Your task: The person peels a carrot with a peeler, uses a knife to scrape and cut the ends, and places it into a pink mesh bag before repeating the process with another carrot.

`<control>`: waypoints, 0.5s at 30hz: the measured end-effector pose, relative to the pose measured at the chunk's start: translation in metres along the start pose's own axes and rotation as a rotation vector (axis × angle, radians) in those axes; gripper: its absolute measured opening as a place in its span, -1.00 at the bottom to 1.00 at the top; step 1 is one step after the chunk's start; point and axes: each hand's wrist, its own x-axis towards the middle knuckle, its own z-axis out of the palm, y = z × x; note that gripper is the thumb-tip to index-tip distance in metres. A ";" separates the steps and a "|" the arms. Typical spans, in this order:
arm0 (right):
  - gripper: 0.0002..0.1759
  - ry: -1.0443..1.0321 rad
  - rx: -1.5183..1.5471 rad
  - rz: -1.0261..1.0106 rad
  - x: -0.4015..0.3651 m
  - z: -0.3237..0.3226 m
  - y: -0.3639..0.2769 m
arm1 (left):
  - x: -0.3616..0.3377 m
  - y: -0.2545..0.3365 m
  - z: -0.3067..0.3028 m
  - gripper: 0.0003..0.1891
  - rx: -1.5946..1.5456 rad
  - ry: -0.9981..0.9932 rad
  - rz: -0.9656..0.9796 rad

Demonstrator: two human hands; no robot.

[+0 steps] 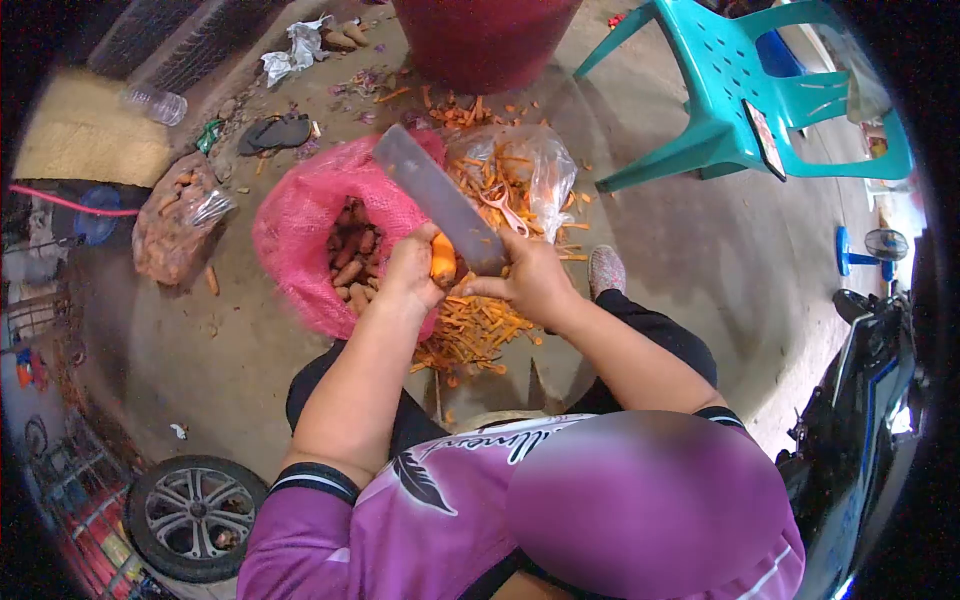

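My left hand [412,270] is closed around a peeled orange root vegetable [443,260], held upright in front of my lap. In my right hand [540,282] is a cleaver [435,195], its broad grey blade slanting up and left, just beside the root. Below both hands lies a pile of cut orange sticks [480,325]. To the left, a pink mesh sack [290,225] gapes around several unpeeled reddish-brown roots [352,262]. Beyond the blade, a clear plastic bag [553,165] has orange pieces in and around it, with a pale pink-handled peeler [508,212] on top.
A red tub [485,40] stands ahead, with a teal plastic chair [715,90] to its right. Another bag of roots [180,220] and a dark sandal [275,135] lie left. A wheel [195,515] is at lower left, a motorbike [860,420] at right.
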 end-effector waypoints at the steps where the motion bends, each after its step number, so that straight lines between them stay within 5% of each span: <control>1: -0.36 0.003 -0.054 -0.038 -0.002 0.002 -0.004 | -0.002 -0.001 0.005 -0.71 0.003 0.028 0.012; 4: -0.26 0.081 -0.120 -0.051 -0.005 0.011 -0.004 | -0.007 -0.003 0.015 -0.71 0.022 0.103 0.031; 15: -0.37 0.012 -0.129 0.111 -0.006 0.024 -0.007 | 0.002 -0.011 -0.002 -0.72 0.000 0.159 -0.045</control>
